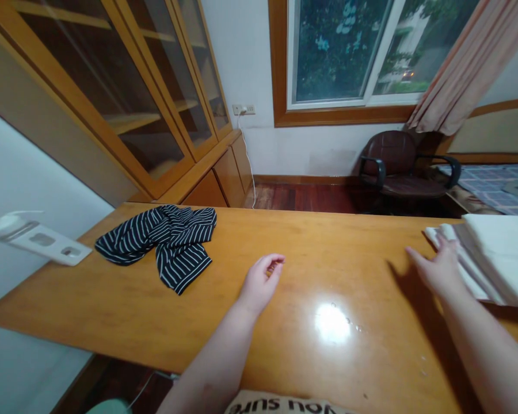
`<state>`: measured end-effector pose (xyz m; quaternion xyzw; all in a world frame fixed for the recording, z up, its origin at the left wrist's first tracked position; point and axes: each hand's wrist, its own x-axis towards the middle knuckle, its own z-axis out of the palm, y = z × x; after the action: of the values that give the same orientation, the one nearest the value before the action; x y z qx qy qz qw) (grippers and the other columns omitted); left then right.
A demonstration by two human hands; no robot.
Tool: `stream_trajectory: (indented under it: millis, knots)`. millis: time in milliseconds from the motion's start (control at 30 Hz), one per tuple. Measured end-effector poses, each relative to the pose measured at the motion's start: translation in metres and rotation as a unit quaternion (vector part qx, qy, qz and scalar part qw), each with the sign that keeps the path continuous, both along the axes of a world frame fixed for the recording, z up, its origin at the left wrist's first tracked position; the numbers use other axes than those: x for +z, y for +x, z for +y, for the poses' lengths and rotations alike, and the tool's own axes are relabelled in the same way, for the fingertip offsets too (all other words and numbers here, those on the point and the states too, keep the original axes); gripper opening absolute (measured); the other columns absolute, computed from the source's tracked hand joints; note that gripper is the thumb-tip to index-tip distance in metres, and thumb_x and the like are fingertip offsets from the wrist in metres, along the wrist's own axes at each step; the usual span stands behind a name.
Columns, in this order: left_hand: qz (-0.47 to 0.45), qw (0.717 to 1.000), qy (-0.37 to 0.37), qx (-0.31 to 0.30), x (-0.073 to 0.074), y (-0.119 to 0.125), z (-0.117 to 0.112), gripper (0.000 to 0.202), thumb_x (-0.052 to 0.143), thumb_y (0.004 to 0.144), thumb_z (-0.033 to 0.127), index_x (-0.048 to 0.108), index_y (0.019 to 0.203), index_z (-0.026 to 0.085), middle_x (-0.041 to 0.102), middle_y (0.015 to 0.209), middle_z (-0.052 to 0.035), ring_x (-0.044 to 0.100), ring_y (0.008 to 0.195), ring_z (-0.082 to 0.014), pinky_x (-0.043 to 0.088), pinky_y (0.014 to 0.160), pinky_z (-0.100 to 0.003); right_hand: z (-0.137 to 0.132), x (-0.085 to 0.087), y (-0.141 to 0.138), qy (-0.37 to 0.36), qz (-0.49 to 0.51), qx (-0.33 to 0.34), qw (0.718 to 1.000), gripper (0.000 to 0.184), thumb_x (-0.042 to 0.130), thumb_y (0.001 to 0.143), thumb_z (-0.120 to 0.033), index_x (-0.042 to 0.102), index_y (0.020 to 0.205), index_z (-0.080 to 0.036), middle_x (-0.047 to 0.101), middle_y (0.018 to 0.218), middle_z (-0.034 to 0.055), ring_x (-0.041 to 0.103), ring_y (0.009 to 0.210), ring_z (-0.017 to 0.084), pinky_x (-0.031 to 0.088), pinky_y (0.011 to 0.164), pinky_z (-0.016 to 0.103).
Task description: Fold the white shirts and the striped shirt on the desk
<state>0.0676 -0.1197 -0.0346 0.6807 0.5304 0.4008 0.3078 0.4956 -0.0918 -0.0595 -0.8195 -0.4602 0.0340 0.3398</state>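
Note:
Over the middle of the wooden table (302, 247), my left hand (262, 280) is loosely curved, with a gap between thumb and fingers and nothing in it. My right hand (442, 267) reaches to the left edge of a stack of folded white cloth (501, 247) at the table's right end. Its thumb is spread away from the fingers; the fingertips overlap the cloth, and I cannot tell whether they touch it. A crumpled black garment with white stripes (172, 238) lies on the left part of the table, apart from both hands.
A white holder with cutouts (52, 244) stands at the table's left edge by the wall. Behind the table are a glass-fronted wooden cabinet (155, 98), a brown armchair (397, 164) and a window (349, 57) with a pink curtain (466, 75). Lamp glare brightens the tabletop.

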Motion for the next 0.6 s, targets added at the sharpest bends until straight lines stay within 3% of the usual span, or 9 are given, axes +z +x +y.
stream_trajectory:
  millis: [100, 167, 233, 300, 367, 467, 600]
  knots:
    - [0.151, 0.987, 0.06, -0.005, 0.034, -0.029, -0.009, 0.029, 0.047, 0.088, 0.035, 0.061, 0.111, 0.024, 0.063, 0.115, -0.0053, 0.055, 0.11, -0.0204, 0.042, 0.098, -0.037, -0.026, -0.026, -0.054, -0.013, 0.244, 0.117, 0.963, 0.081, 0.057, 0.068, -0.063, 0.046, 0.131, -0.012, 0.053, 0.129, 0.0203, 0.052, 0.117, 0.032, 0.039, 0.098, 0.043]
    - [0.223, 0.973, 0.04, 0.036, 0.04, -0.061, 0.0, 0.035, 0.044, 0.088, 0.039, 0.059, 0.115, 0.022, 0.06, 0.121, -0.0064, 0.053, 0.114, -0.0218, 0.039, 0.102, -0.039, -0.035, -0.032, -0.074, -0.038, 0.287, 0.217, 0.932, 0.06, 0.061, 0.069, -0.058, 0.062, 0.113, -0.017, 0.063, 0.116, 0.0149, 0.058, 0.109, 0.029, 0.042, 0.096, 0.041]
    - [0.295, 0.951, -0.017, 0.086, 0.03, -0.098, 0.016, 0.044, 0.041, 0.088, 0.041, 0.053, 0.125, 0.019, 0.055, 0.129, -0.009, 0.051, 0.118, -0.0226, 0.037, 0.103, -0.037, -0.037, -0.031, -0.082, -0.064, 0.281, 0.274, 0.917, 0.043, 0.064, 0.069, -0.055, 0.069, 0.092, -0.019, 0.07, 0.1, 0.0115, 0.062, 0.098, 0.027, 0.045, 0.091, 0.039]
    - [0.397, 0.9, -0.11, 0.144, 0.01, -0.133, 0.032, 0.061, 0.05, 0.082, 0.045, 0.045, 0.134, 0.013, 0.042, 0.141, -0.0171, 0.037, 0.131, -0.0317, 0.031, 0.106, -0.045, -0.033, -0.028, -0.083, -0.06, 0.283, 0.271, 0.918, 0.039, 0.065, 0.068, -0.056, 0.07, 0.08, -0.019, 0.071, 0.087, 0.0101, 0.064, 0.085, 0.025, 0.048, 0.082, 0.036]
    - [0.453, 0.846, -0.197, 0.2, -0.01, -0.158, 0.041, 0.07, 0.053, 0.079, 0.05, 0.042, 0.136, 0.011, 0.034, 0.145, -0.0224, 0.032, 0.132, -0.0394, 0.031, 0.102, -0.052, -0.025, -0.028, -0.083, -0.031, 0.298, 0.244, 0.922, 0.042, 0.063, 0.068, -0.058, 0.069, 0.078, -0.018, 0.07, 0.079, 0.0089, 0.063, 0.073, 0.022, 0.049, 0.071, 0.033]
    - [0.464, 0.848, -0.156, 0.202, -0.026, -0.171, 0.04, 0.056, 0.044, 0.086, 0.044, 0.045, 0.133, 0.013, 0.041, 0.141, -0.019, 0.04, 0.127, -0.0351, 0.034, 0.1, -0.046, -0.012, -0.032, -0.085, -0.029, 0.275, 0.245, 0.929, 0.04, 0.059, 0.072, -0.057, 0.067, 0.079, -0.019, 0.069, 0.077, 0.0069, 0.061, 0.07, 0.02, 0.047, 0.065, 0.03]
    - [0.44, 0.87, -0.098, 0.199, -0.02, -0.157, 0.033, 0.033, 0.033, 0.089, 0.023, 0.056, 0.111, 0.015, 0.061, 0.115, -0.0119, 0.057, 0.102, -0.0288, 0.042, 0.086, -0.041, 0.001, -0.036, -0.091, -0.074, 0.199, 0.264, 0.941, 0.034, 0.054, 0.076, -0.051, 0.068, 0.076, -0.02, 0.071, 0.08, 0.0044, 0.062, 0.075, 0.02, 0.045, 0.07, 0.03]
